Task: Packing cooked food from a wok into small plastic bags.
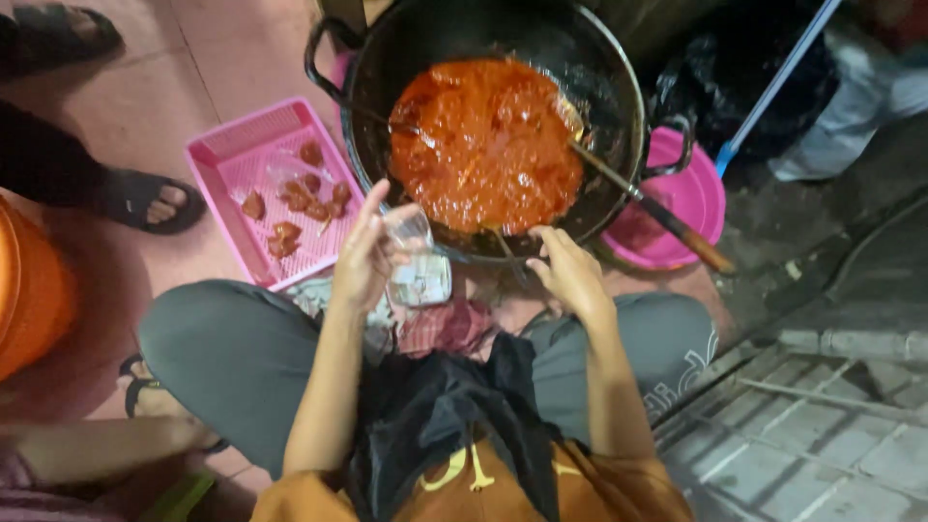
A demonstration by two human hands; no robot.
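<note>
I squat over a big black wok [619,106] filled with thick red-orange sauce [483,140]. My left hand [365,253] is raised in front of the wok's near rim and pinches a small clear plastic bag [410,232]. My right hand [568,271] rests with fingers spread at the wok's near edge, touching the rim and holding nothing. A long ladle with a wooden handle [667,217] lies in the sauce, its handle sticking out to the right. A stack of clear bags [421,280] lies on a cloth between my knees.
A pink perforated tray [232,159] holding several small filled sauce packets sits left of the wok. A pink basin [691,198] is under the wok's right side. Another person's sandalled feet [145,198] stand at left, an orange bucket [29,290] at far left, and a blue pole [773,82] at upper right.
</note>
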